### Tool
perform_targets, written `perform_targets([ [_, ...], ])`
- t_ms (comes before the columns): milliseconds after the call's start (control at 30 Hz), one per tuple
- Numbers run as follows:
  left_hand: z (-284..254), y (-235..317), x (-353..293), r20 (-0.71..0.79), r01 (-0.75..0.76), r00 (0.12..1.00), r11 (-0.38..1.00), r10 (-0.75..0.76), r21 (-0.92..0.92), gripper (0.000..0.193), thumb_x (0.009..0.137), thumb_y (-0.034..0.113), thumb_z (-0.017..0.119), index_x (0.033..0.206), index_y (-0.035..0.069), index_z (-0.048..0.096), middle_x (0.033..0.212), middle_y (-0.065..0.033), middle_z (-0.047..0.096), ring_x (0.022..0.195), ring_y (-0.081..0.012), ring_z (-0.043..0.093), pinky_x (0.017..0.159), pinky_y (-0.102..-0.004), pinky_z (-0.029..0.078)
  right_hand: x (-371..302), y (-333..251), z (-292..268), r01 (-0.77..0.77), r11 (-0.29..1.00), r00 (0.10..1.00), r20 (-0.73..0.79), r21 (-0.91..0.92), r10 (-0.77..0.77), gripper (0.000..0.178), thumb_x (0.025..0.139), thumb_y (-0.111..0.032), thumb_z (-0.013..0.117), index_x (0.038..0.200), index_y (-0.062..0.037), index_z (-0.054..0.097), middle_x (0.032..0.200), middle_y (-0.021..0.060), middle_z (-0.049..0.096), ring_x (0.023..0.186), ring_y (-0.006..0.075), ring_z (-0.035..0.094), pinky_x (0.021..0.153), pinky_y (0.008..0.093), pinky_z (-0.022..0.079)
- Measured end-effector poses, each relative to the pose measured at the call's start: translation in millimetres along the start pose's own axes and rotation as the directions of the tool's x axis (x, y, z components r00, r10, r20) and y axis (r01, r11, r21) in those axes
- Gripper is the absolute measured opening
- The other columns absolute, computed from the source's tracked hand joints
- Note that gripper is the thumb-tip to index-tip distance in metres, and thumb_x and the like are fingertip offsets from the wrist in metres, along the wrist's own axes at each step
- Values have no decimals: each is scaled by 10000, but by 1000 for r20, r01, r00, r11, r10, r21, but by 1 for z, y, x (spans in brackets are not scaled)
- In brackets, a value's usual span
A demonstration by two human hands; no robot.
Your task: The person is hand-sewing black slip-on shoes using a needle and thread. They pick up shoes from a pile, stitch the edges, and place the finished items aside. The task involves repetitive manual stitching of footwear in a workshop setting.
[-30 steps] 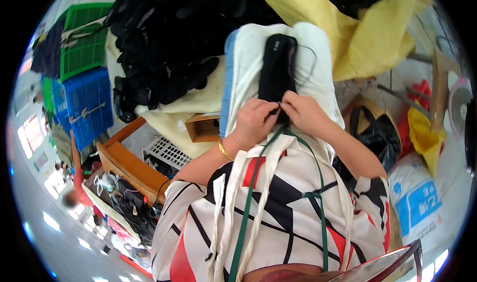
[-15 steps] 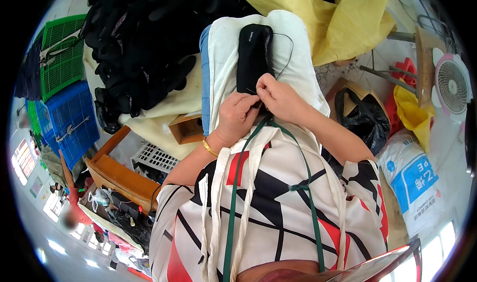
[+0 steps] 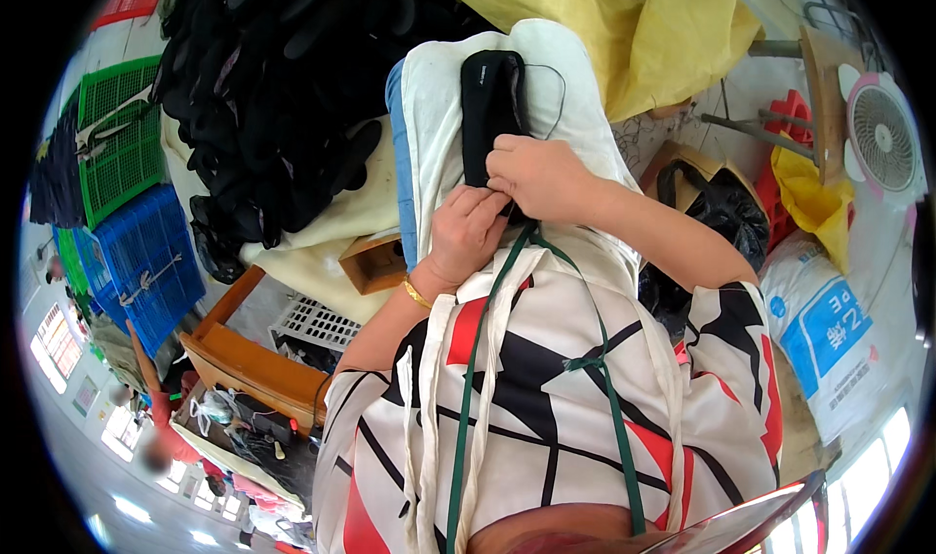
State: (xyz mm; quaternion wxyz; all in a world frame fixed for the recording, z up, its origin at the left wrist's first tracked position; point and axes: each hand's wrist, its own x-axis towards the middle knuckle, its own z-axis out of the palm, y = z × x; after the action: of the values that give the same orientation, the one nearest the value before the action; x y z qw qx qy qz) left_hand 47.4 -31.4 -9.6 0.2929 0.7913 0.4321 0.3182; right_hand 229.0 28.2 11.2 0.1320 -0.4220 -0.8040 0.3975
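On the white cloth (image 3: 585, 76) over my lap lies a long black fabric piece (image 3: 490, 86) with a small white mark near its far end. My left hand (image 3: 466, 224) is closed, its thumb and fingers pinching the near end of the piece. Right beside it, my right hand (image 3: 539, 176) is closed too, fingertips pressed together over the same end and meeting the left fingers. What the right fingertips hold is too small and hidden to make out. A thin dark thread (image 3: 563, 100) loops over the cloth to the right of the piece.
A big heap of black pieces (image 3: 283, 86) lies at the far left, yellow cloth (image 3: 673, 47) at the far right. A wooden box (image 3: 375, 259) sits left of my lap, a black plastic bag (image 3: 726, 213) to the right. Another person's arm (image 3: 146, 359) shows far left.
My right hand has turned and shifted slightly, so its back now covers more of the black piece. A thin needle-like sliver between the hands is no longer visible. The left hand keeps its pinch.
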Motion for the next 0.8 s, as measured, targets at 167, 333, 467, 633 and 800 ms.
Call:
perform_targets([
  [167, 5, -1, -8, -1, 31, 1000, 999, -31, -41, 290, 667, -38, 711, 948, 29, 684, 900, -122, 653, 790, -322, 616, 685, -400, 513, 19, -28, 0, 161, 982, 938, -325, 101, -120, 54, 847, -143, 617, 826, -108, 581, 846, 80, 557, 798, 299, 609, 608, 395, 493],
  [333, 3, 0, -5, -9, 37, 999, 999, -37, -20, 341, 655, -22, 726, 988, 41, 687, 895, -104, 646, 785, -301, 613, 672, -394, 519, 22, -3, -23, -53, 993, 984, -162, 107, 70, 168, 931, -262, 604, 879, -102, 601, 879, 76, 590, 822, 316, 614, 652, 407, 497],
  [467, 4, 0, -2, -17, 16, 1000, 1000, -16, 0, 355, 649, -39, 716, 995, 35, 700, 897, -102, 655, 778, -295, 615, 673, -383, 516, 6, 5, -17, -13, 1000, 996, 92, 5, 12, 190, 927, -290, 603, 876, -108, 623, 870, 64, 609, 813, 300, 633, 671, 407, 501],
  [633, 2, 1, -2, -6, 15, 1000, 1000, -15, 28, 325, 643, -31, 720, 960, 44, 701, 900, -93, 658, 773, -292, 617, 667, -376, 521, 2, 7, -11, 112, 980, 989, 110, -164, -95, 159, 892, -241, 605, 801, -111, 596, 820, 59, 589, 789, 261, 630, 601, 392, 500],
  [800, 8, -9, -9, -2, -6, 1000, 1000, 6, -26, 263, 663, -24, 731, 914, 37, 682, 867, -114, 646, 767, -313, 617, 661, -403, 513, 7, -4, -1, 299, 951, 928, -207, -84, -310, 161, 835, -196, 640, 747, -100, 545, 762, 53, 531, 743, 239, 599, 550, 382, 476],
])
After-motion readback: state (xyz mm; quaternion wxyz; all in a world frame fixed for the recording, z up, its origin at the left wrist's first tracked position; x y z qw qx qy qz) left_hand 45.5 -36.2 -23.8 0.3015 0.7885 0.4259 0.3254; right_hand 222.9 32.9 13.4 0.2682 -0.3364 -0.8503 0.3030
